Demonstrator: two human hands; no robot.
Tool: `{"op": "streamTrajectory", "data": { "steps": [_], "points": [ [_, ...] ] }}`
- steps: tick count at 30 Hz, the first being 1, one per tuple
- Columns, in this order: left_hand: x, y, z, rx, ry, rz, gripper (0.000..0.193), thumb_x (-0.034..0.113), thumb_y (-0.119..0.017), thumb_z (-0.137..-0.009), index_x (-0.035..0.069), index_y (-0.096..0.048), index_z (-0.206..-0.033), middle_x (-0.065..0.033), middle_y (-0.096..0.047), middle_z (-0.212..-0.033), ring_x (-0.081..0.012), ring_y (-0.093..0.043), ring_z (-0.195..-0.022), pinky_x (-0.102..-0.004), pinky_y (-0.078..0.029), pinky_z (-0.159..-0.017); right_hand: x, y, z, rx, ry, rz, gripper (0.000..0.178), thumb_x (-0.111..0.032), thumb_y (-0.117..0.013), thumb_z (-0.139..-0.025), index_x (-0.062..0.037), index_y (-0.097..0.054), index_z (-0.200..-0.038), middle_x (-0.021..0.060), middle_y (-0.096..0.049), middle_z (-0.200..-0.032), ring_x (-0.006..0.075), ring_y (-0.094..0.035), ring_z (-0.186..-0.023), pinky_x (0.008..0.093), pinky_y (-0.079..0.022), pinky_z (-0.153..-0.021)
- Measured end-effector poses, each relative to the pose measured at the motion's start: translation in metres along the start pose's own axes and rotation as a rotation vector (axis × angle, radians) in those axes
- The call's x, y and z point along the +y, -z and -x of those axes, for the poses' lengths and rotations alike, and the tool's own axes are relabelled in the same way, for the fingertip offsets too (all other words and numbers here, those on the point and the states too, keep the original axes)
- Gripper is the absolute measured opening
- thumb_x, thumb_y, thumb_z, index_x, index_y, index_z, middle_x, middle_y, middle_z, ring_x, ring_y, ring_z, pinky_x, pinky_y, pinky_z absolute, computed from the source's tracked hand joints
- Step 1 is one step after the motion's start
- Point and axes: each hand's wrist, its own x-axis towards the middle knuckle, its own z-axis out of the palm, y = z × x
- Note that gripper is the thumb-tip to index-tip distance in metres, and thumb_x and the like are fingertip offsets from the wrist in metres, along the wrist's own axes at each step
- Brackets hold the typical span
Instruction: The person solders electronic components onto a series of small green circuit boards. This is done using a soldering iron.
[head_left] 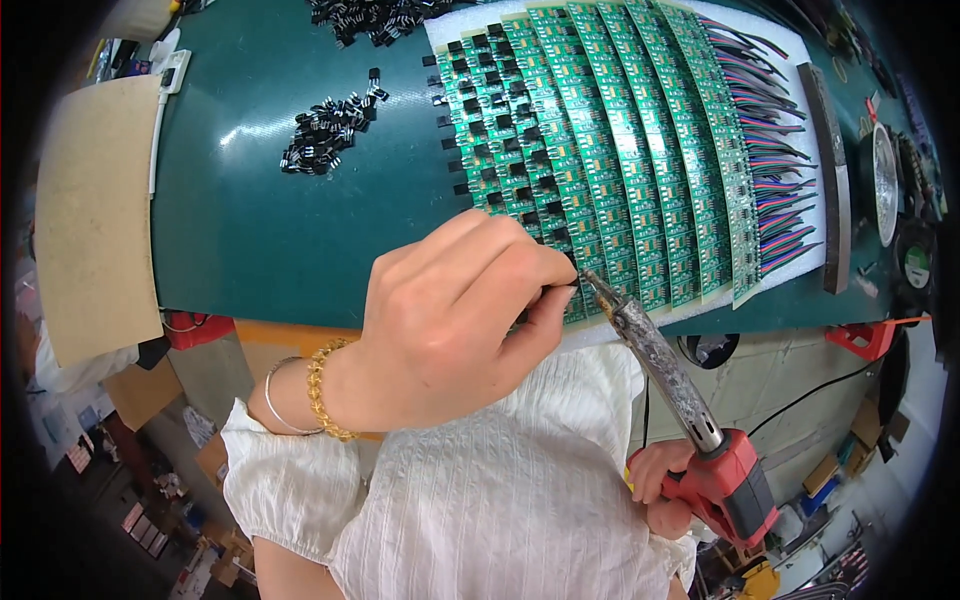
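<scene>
My right hand (660, 478) is wrapped around the red and black handle of a soldering gun (665, 370). Its long, stained metal barrel slants up and left, and the tip is at the circuit boards beside my left fingertips. My left hand (460, 305) is closed in a pinch over the near end of the green circuit boards (625, 130); whatever the fingertips hold is hidden. Small black components (490, 172) with metal legs sit along the left-hand board strips. The strips lie overlapping in rows on a white foam sheet (797, 50).
A loose pile of black components (330, 130) lies on the green mat (240, 230), with a larger heap (370, 18) behind it. Bundled coloured wires (785, 150) stick out at the boards' right, beside a dark bar (828, 180). A tan board (100, 210) stands left; a metal bowl (884, 185) is far right.
</scene>
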Motion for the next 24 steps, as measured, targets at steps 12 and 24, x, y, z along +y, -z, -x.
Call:
{"op": "streamTrajectory", "data": {
  "steps": [12,24],
  "points": [
    [0.001,0.003,-0.001,-0.009,0.010,0.006,0.022,-0.012,-0.072,-0.063,0.000,-0.065,-0.079,-0.0055,-0.059,-0.065,-0.0166,-0.056,-0.056,-0.0268,-0.042,-0.050,-0.012,0.018,0.005,-0.171,-0.183,0.140,0.010,-0.006,-0.064,-0.070,0.0005,-0.059,-0.067,0.0119,-0.063,-0.070,0.0244,-0.062,-0.063,0.0363,-0.049,-0.062],
    [0.001,0.001,-0.004,-0.039,0.007,0.009,0.022,-0.011,-0.072,-0.063,0.000,-0.065,-0.080,-0.0054,-0.059,-0.066,-0.0164,-0.056,-0.057,-0.0267,-0.043,-0.049,0.013,0.014,0.003,-0.180,0.115,0.051,0.063,-0.052,-0.071,-0.083,-0.0056,-0.053,-0.122,0.0040,-0.055,-0.054,0.0207,-0.055,-0.044,0.0356,-0.048,-0.048]
  ]
}}
